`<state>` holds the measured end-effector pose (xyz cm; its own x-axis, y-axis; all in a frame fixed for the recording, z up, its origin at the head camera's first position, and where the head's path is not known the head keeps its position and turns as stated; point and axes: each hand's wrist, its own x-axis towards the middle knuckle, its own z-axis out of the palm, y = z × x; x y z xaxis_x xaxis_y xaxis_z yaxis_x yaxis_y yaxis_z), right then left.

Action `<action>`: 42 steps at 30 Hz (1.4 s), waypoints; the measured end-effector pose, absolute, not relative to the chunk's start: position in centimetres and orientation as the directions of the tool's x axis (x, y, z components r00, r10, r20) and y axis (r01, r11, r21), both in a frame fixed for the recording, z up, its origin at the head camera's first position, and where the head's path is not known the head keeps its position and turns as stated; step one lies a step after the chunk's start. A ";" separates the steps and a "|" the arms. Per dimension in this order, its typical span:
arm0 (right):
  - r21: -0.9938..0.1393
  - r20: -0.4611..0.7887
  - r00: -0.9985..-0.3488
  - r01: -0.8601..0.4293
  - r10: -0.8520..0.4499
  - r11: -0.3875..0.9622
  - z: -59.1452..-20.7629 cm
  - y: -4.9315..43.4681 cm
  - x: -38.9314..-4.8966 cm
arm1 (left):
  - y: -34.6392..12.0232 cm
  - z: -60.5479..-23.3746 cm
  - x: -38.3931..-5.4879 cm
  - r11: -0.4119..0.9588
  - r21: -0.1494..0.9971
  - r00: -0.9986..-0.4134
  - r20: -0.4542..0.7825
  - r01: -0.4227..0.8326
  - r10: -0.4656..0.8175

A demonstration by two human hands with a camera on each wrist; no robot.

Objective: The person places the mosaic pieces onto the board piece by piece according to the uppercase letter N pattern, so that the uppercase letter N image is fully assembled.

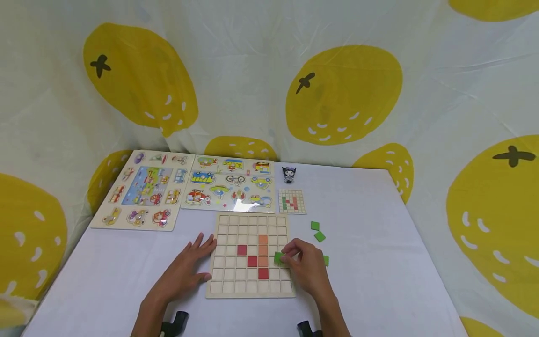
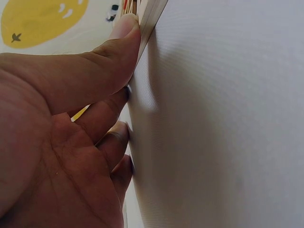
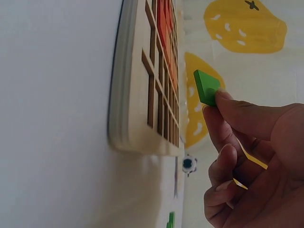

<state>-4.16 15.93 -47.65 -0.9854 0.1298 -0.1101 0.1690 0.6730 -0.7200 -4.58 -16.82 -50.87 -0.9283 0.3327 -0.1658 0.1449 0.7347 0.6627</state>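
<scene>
A wooden grid board (image 1: 232,284) lies flat on the white table, with red tiles (image 1: 252,261) and orange tiles (image 1: 263,250) set in some of its squares. Between thumb and fingers my right hand (image 1: 309,267) pinches a green square tile (image 3: 206,88), held above the board's right side. My left hand (image 1: 185,267) rests at the board's left edge, fingers spread; in the left wrist view its thumb (image 2: 124,40) touches the board's side. Loose green tiles (image 1: 320,236) lie right of the board, one partly hidden behind my right hand.
A small pattern card (image 1: 292,210) lies behind the board, with a little black-and-white figurine (image 1: 288,175) beyond it. Two vehicle picture puzzles (image 1: 139,185) (image 1: 227,206) sit at the back left. A lemon-print curtain (image 1: 236,93) hangs behind the table.
</scene>
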 end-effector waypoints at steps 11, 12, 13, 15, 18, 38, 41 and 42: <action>-0.739 -0.078 -0.995 0.099 0.062 0.667 -47.1 13.6 -5.3 | -16.8 -50.9 -4.6 0.731 0.667 -0.930 -0.162 0.144 0.331; -0.738 -0.078 -0.995 0.096 0.057 0.668 -47.1 13.3 -5.4 | -16.8 -50.9 -4.5 0.730 0.668 -0.930 -0.162 0.143 0.330; -0.736 -0.075 -0.996 0.089 0.050 0.671 -47.0 13.1 -5.6 | -16.8 -50.9 -4.5 0.731 0.667 -0.930 -0.161 0.144 0.330; -0.736 -0.068 -0.997 0.073 0.033 0.673 -46.9 12.7 -5.8 | -16.8 -50.9 -4.5 0.733 0.665 -0.930 -0.161 0.145 0.329; -0.737 -0.060 -0.998 0.049 0.006 0.675 -46.7 12.1 -6.1 | -16.8 -50.8 -4.5 0.733 0.664 -0.931 -0.161 0.144 0.329; -0.714 -0.061 -0.993 -0.026 -0.099 0.700 -46.5 7.9 -8.2 | -17.0 -51.1 -4.4 0.722 0.675 -0.926 -0.160 0.150 0.342; -0.708 -0.062 -0.993 -0.028 -0.102 0.706 -46.7 7.4 -8.7 | -17.0 -51.0 -4.4 0.723 0.673 -0.926 -0.159 0.153 0.343; -0.706 -0.067 -0.993 -0.024 -0.100 0.707 -46.8 7.2 -8.9 | -17.0 -51.0 -4.4 0.724 0.673 -0.926 -0.159 0.152 0.342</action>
<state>-8.91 7.21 -46.81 -0.9927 -0.1003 -0.0671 -0.0237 0.7074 -0.7064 -4.44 -17.04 -50.99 -0.9261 0.3421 -0.1594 0.1515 0.7239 0.6731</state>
